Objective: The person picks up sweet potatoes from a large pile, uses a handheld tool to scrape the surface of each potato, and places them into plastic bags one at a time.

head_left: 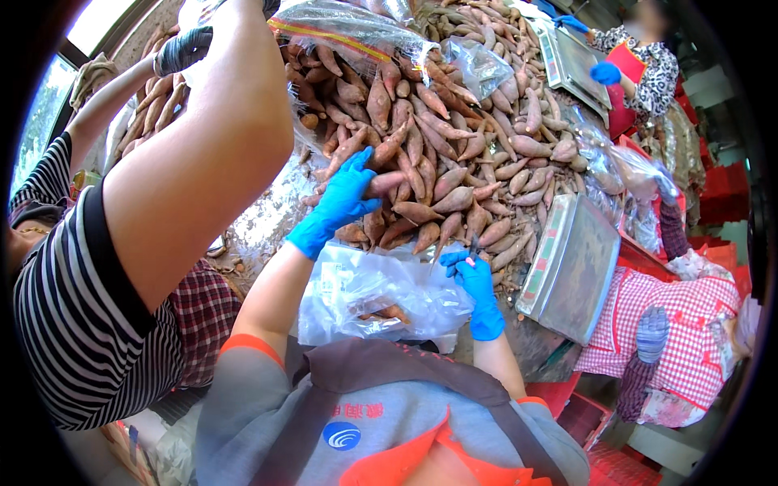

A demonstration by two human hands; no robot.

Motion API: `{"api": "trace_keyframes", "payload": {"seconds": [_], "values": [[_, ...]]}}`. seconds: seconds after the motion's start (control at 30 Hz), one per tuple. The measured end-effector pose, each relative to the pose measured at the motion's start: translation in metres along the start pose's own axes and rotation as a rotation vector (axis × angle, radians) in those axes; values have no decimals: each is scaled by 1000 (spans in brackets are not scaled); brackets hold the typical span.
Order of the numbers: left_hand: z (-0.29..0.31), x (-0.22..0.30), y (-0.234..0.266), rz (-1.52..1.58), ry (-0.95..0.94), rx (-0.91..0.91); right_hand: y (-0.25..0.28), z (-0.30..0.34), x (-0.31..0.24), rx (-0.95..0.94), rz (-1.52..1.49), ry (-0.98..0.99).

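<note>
My left hand [344, 194], in a blue glove, is closed around a reddish sweet potato [384, 185] at the near left edge of a big heap of sweet potatoes [455, 199]. My right hand [478, 293], gloved in blue too, is at the heap's near edge. Its fingers are drawn together, with a thin dark thing by the fingertips that is too small to name. Between and below both hands lies a clear plastic bag [344, 287] with a few orange-brown pieces [393, 313] inside.
To my right lies a flat scale [571, 271], and a second scale [571, 69] stands farther back. A co-worker's bare arm [203, 130] reaches across on my left. People work at the right, beside red crates [725, 194]. An open plastic sack [348, 36] covers part of the heap.
</note>
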State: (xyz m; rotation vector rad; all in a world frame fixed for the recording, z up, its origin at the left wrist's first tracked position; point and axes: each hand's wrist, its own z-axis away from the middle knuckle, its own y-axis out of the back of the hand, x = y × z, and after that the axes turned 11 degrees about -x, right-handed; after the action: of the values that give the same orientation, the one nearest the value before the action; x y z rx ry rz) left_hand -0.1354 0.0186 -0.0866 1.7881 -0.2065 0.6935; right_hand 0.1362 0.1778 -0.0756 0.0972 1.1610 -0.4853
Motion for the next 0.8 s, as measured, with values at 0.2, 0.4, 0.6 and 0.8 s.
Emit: {"api": "trace_keyframes", "payload": {"seconds": [0.2, 0.4, 0.6, 0.8], "values": [[-32, 14, 9, 70, 355, -235, -1, -9, 3, -53, -92, 18], [11, 67, 16, 2028, 33, -108, -1, 5, -18, 60, -74, -10], [48, 97, -3, 1969, 118, -277, -22, 2, -57, -61, -113, 164], [46, 148, 30, 739, -7, -206, -58, 13, -85, -184, -220, 189]]}}
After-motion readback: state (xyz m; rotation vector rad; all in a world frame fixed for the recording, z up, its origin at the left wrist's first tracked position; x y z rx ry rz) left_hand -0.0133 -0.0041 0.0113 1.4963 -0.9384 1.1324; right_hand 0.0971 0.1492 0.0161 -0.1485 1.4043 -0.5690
